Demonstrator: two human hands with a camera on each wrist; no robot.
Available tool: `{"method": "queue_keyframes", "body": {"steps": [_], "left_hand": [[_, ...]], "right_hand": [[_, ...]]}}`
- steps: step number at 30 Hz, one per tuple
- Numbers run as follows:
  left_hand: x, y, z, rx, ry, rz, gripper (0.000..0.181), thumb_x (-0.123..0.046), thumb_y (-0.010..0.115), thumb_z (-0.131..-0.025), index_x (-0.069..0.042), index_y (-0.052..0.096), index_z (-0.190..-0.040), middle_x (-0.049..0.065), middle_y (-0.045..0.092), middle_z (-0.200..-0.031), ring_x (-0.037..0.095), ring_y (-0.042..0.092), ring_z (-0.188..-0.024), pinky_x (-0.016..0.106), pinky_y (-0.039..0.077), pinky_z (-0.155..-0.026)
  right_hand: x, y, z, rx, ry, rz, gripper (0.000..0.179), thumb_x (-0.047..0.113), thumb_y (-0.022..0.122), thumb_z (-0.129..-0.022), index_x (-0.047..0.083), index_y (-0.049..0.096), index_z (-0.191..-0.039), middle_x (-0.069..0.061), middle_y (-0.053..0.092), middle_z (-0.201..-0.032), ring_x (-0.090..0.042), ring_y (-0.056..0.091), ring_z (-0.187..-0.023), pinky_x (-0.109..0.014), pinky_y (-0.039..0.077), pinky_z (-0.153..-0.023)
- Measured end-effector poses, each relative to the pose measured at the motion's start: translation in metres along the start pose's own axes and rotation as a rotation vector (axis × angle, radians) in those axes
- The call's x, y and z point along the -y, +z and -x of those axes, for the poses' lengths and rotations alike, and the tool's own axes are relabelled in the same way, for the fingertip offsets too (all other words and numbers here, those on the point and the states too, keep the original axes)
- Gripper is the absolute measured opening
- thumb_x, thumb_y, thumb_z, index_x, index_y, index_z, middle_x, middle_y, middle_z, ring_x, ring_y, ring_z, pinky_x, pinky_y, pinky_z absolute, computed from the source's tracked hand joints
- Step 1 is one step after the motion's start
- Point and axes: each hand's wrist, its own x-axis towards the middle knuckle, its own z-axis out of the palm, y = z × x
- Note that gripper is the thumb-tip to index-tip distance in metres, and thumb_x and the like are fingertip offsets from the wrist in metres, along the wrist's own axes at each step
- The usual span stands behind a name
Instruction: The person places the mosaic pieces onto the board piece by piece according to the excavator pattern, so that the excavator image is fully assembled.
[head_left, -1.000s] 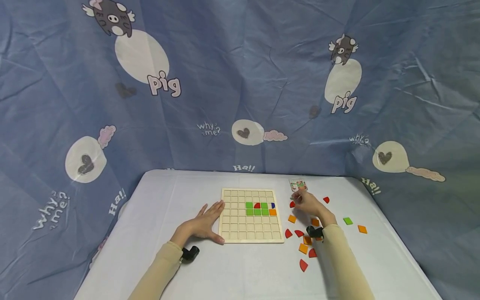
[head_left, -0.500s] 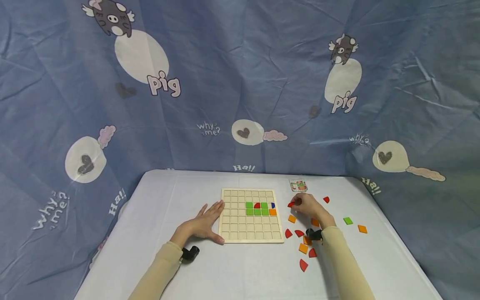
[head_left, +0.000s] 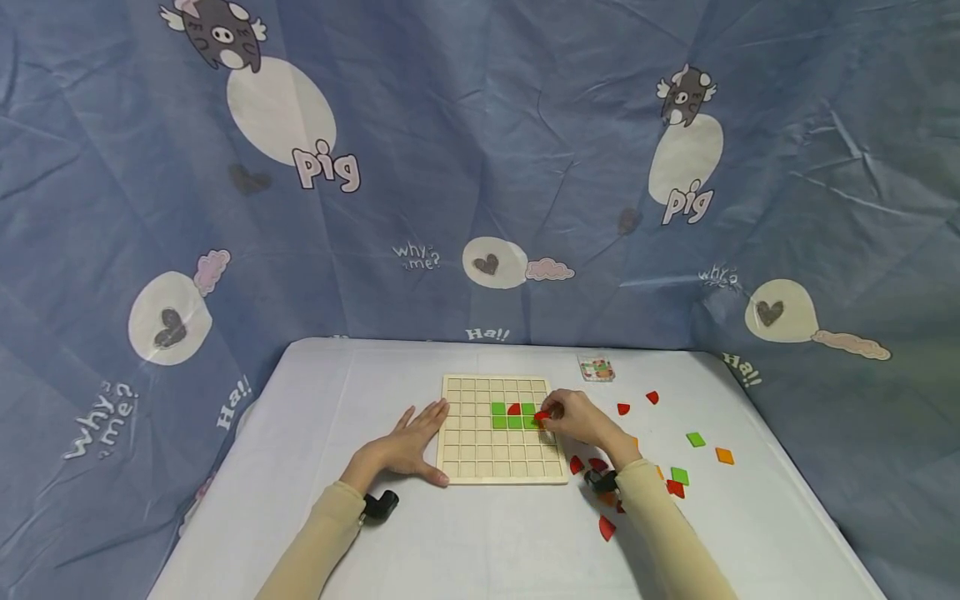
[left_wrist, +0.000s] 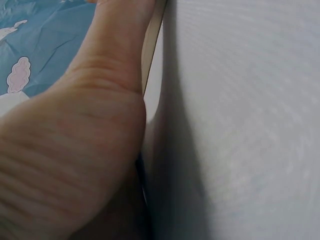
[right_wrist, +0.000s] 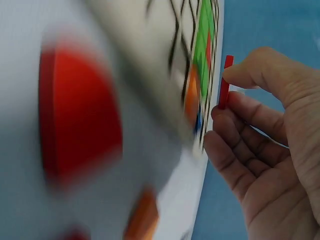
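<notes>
Right grip (head_left: 581,417) pinches a red piece (right_wrist: 224,94), long axis roughly paralleling the board (head_left: 480,458).

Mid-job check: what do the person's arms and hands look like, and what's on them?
Long pale-beige sleeves cover both arms: left sleeve, right sleeve. Small black devices sit at the left wrist and right wrist. The left hand and right hand are ungloved.
</notes>
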Motion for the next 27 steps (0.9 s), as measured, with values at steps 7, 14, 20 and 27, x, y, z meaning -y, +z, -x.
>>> {"method": "queue_keyframes", "body": {"steps": [7,14,20,27], "left_hand": [[0.000,0.000,0.001,-0.007,0.012,0.019,0.133,-0.072,0.073,-0.063,-0.004,0.005,-0.155,0.011,-0.001,-0.164,0.028,0.000,-0.151,0.055,-0.004,-0.121],[0.000,-0.001,0.002,-0.029,0.044,0.029,0.132,-0.069,0.075,-0.064,0.000,0.006,-0.154,0.016,0.001,-0.163,0.033,0.002,-0.151,0.058,-0.003,-0.120],[0.000,-0.001,0.002,-0.022,0.043,0.026,0.132,-0.070,0.074,-0.065,0.000,0.006,-0.154,0.015,0.000,-0.163,0.033,0.002,-0.151,0.059,-0.002,-0.120],[0.001,0.000,0.002,-0.023,0.037,0.037,0.133,-0.073,0.073,-0.064,-0.002,0.005,-0.155,0.013,0.000,-0.163,0.031,0.000,-0.151,0.058,-0.004,-0.120]], "right_hand": [[0.030,0.026,-0.005,0.053,-0.184,0.038,0.019,0.020,0.076,-0.083,0.009,0.069,-0.097,0.004,0.064,-0.088,-0.004,0.056,-0.076,-0.019,0.051,-0.067],[0.042,0.039,-0.010,0.073,-0.260,0.055,0.017,0.019,0.076,-0.084,0.011,0.071,-0.098,0.003,0.066,-0.091,-0.003,0.057,-0.077,-0.017,0.051,-0.068],[0.043,0.044,-0.012,0.099,-0.273,0.085,0.016,0.021,0.074,-0.086,0.014,0.071,-0.099,0.006,0.064,-0.092,-0.002,0.057,-0.080,-0.016,0.052,-0.069],[0.047,0.043,-0.014,0.135,-0.246,0.098,0.014,0.021,0.074,-0.086,0.015,0.072,-0.099,0.006,0.062,-0.096,-0.003,0.056,-0.083,-0.018,0.052,-0.071]]}}
